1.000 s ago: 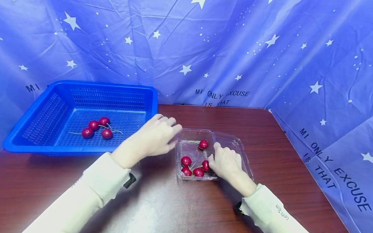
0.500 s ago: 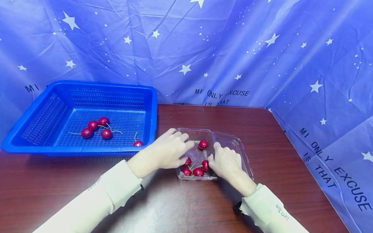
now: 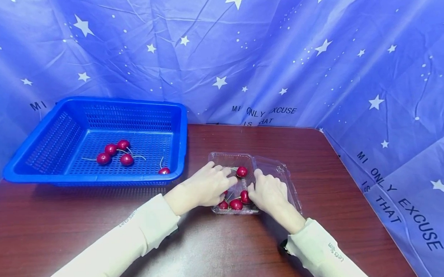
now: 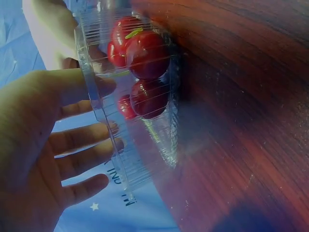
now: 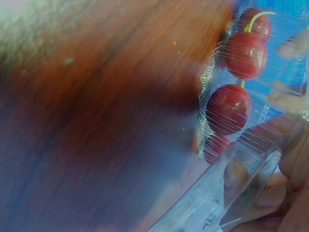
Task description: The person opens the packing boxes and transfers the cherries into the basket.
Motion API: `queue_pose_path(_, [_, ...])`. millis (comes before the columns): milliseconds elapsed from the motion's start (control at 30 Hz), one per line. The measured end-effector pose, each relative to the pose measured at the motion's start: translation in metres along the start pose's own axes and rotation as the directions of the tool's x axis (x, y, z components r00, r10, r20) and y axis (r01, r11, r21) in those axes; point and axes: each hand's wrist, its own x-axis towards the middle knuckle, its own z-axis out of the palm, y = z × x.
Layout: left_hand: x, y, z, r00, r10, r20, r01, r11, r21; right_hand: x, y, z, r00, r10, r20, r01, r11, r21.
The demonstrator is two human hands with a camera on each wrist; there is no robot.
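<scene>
A clear plastic clamshell box sits on the table, its lid folded out to the right. Inside are several red cherries with stems, mostly along the near side; one lone cherry lies farther back. My left hand reaches over the box's left rim. In the left wrist view its fingers are spread, thumb and fingertips dipping inside beside the cherries, with nothing held. My right hand grips the hinge side of the box, fingers curled round the plastic edge in the right wrist view.
A blue perforated basket stands on the left of the wooden table, several stemmed cherries on its floor. A blue star-printed curtain hangs behind and along the right side.
My left hand has moved right and toward me, from the box's left edge to over its cherries. One more cherry shows in the basket's near right corner. My right hand stays put.
</scene>
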Motion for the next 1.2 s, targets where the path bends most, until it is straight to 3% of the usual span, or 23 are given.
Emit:
queue_pose_path(333, [0.008,0.008,0.005,0.988,-0.027,0.15,0.024,1.0,0.017,0.0,-0.001,-0.001,1.0,0.009,0.012,-0.009,1.0,-0.001])
queue_pose_path(600, [0.011,0.011,0.01,0.974,-0.063,0.216,0.058,0.998,0.03,0.0,-0.001,-0.001,1.0,0.009,0.007,-0.009,1.0,-0.002])
queue_pose_path(967, [0.011,0.01,0.017,0.986,-0.037,0.163,0.036,0.999,0.009,0.0,-0.002,0.0,1.0,0.009,0.014,-0.009,1.0,0.002])
queue_pose_path(1200, [0.009,0.008,0.023,0.997,-0.039,0.064,0.041,0.999,-0.028,0.001,-0.001,-0.001,1.0,0.013,0.019,-0.014,1.0,0.001])
